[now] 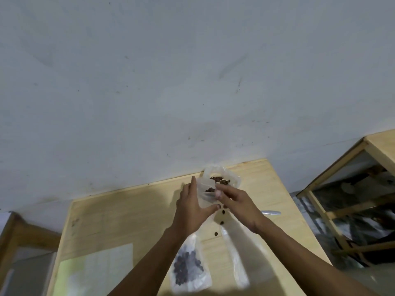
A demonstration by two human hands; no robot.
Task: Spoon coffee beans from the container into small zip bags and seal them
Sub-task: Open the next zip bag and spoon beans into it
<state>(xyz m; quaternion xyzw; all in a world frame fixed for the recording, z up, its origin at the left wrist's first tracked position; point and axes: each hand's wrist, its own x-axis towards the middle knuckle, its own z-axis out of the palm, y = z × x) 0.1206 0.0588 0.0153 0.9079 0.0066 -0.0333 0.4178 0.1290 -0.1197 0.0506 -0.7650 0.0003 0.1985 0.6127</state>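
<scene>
Small clear zip bag held up just below the middle of the frame, a few coffee beans visible inside. Gripped on its left edge by the left hand, fingers straight along the plastic and thumb stretched out under it toward the right. Pinched at its top strip by the right hand, fingertips pressed onto the plastic. Just behind it, toward the far edge of the wooden table, a clear container with more beans, touching or overlapping the bag in this view; cannot tell which.

Three loose beans scattered on the tabletop below the hands. Lower in the frame, between the forearms, a filled bag lying flat, dark beans showing through. To its right, more clear plastic, blurred, partly under the right forearm. A silvery handle-like tip poking out right of the right wrist; too blurred to name for sure.

Pale sheet flat at the lower left of the table. Grey scuffed wall across the upper frame. Wooden rack at the right edge.
</scene>
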